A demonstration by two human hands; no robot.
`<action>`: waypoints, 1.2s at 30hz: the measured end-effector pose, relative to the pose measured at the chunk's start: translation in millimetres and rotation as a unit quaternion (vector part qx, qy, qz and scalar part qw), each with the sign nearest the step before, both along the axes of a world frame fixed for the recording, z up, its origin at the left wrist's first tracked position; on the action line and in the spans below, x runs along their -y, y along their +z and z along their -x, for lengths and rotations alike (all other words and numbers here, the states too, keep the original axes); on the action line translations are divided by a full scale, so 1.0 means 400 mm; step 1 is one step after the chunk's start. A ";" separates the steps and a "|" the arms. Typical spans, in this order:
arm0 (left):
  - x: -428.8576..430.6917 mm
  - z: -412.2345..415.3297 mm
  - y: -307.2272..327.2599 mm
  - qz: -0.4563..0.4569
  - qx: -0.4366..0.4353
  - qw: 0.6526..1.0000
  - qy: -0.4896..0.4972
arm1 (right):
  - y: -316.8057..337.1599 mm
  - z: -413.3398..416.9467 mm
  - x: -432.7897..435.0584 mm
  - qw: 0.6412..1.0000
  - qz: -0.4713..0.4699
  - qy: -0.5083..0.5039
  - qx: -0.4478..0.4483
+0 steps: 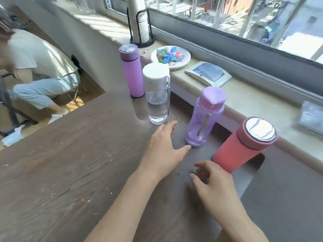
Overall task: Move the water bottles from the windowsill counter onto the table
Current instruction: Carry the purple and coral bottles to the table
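Four bottles stand in a row along the far edge of the brown wooden table. From left to right they are a matte purple flask, a clear bottle with a white cap holding water, a see-through purple bottle with a pink cap, and a red flask with a silver lid. My left hand hovers open over the table between the clear bottle and the see-through purple one, touching neither. My right hand is open just left of the red flask's base, fingers apart from it.
The beige windowsill counter runs behind the bottles. It carries a white plate of coloured wrapped sweets, a cup stack in a black holder, a white-framed device and a plastic bag. A person crouches at the left.
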State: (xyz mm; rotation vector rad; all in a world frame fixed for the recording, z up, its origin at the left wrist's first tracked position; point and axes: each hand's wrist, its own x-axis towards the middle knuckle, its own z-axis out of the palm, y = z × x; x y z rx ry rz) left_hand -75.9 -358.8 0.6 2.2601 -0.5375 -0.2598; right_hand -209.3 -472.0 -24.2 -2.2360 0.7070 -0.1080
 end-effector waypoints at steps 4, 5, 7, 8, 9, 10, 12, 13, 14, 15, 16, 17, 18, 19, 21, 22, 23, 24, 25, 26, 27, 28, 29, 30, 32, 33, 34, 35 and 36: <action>0.114 0.002 -0.010 0.032 -0.022 0.999 -0.001 | 0.012 0.055 0.054 0.986 0.067 -0.101 -0.115; 0.134 0.002 -0.012 0.040 -0.026 0.999 0.005 | 0.014 0.061 0.068 0.980 0.079 -0.122 -0.139; 0.165 -0.002 -0.021 0.053 -0.029 0.998 0.030 | 0.009 0.066 0.095 0.975 0.086 -0.157 -0.129; 0.176 -0.004 -0.026 0.060 -0.024 0.997 0.042 | 0.000 0.065 0.108 0.978 0.085 -0.163 -0.104; 0.186 -0.006 -0.032 0.064 -0.021 0.996 0.053 | -0.010 0.063 0.121 0.982 0.079 -0.159 -0.068; 0.193 -0.007 -0.037 0.075 -0.020 0.995 0.065 | -0.018 0.059 0.130 0.986 0.059 -0.155 -0.019; 0.196 -0.010 -0.050 0.099 -0.026 0.991 0.089 | -0.017 0.048 0.131 0.984 -0.016 -0.164 0.061; 0.192 -0.009 -0.052 0.107 -0.030 0.989 0.098 | -0.016 0.045 0.130 0.981 -0.043 -0.169 0.081; 0.184 -0.010 -0.056 0.119 -0.031 0.987 0.107 | -0.014 0.045 0.129 0.978 -0.059 -0.173 0.096; 0.172 -0.010 -0.059 0.133 -0.033 0.984 0.117 | -0.015 0.045 0.129 0.976 -0.064 -0.178 0.105; 0.155 -0.009 -0.061 0.149 -0.038 0.980 0.126 | -0.015 0.044 0.128 0.974 -0.066 -0.182 0.114; 0.132 -0.004 -0.057 0.160 -0.041 0.977 0.135 | -0.015 0.043 0.126 0.973 -0.064 -0.186 0.120; 0.104 0.002 -0.055 0.169 -0.042 0.974 0.145 | -0.012 0.040 0.120 0.972 -0.061 -0.190 0.123; 0.070 0.009 -0.054 0.174 -0.041 0.972 0.153 | -0.009 0.036 0.111 0.973 -0.057 -0.190 0.121; -0.013 0.031 -0.049 0.181 -0.040 0.967 0.174 | -0.005 0.026 0.076 0.975 -0.056 -0.178 0.117; -0.061 0.043 -0.047 0.184 -0.035 0.964 0.187 | -0.003 0.018 0.051 0.977 -0.059 -0.169 0.117; -0.111 0.057 -0.045 0.184 -0.027 0.962 0.202 | -0.001 0.009 0.022 0.979 -0.063 -0.156 0.117; -0.162 0.071 -0.045 0.179 -0.018 0.959 0.220 | 0.001 -0.001 -0.012 0.981 -0.067 -0.141 0.117; -0.216 0.084 -0.046 0.171 -0.009 0.955 0.241 | 0.001 -0.014 -0.049 0.983 -0.066 -0.123 0.116; -0.273 0.099 -0.050 0.165 -0.003 0.950 0.265 | 0.000 -0.026 -0.090 0.986 -0.064 -0.103 0.115; -0.329 0.115 -0.051 0.165 -0.001 0.942 0.291 | -0.002 -0.039 -0.134 0.988 -0.065 -0.083 0.113; -0.385 0.133 -0.051 0.160 0.006 0.934 0.319 | -0.003 -0.053 -0.180 0.989 -0.072 -0.063 0.109; -0.441 0.152 -0.050 0.151 0.017 0.926 0.345 | -0.003 -0.065 -0.229 0.990 -0.084 -0.042 0.103; -0.499 0.172 -0.046 0.141 0.030 0.918 0.370 | -0.005 -0.078 -0.281 0.991 -0.096 -0.021 0.095; -0.613 0.216 -0.037 0.140 0.049 0.898 0.415 | -0.005 -0.100 -0.390 0.989 -0.113 0.029 0.087; -0.670 0.238 -0.032 0.145 0.055 0.886 0.436 | -0.003 -0.111 -0.446 0.988 -0.119 0.056 0.086; -0.727 0.263 -0.027 0.150 0.065 0.874 0.458 | 0.002 -0.121 -0.507 0.985 -0.123 0.085 0.086; -0.784 0.287 -0.024 0.152 0.075 0.861 0.479 | 0.005 -0.131 -0.567 0.981 -0.126 0.114 0.088; -0.838 0.312 -0.023 0.150 0.084 0.850 0.498 | 0.011 -0.140 -0.629 0.977 -0.130 0.143 0.091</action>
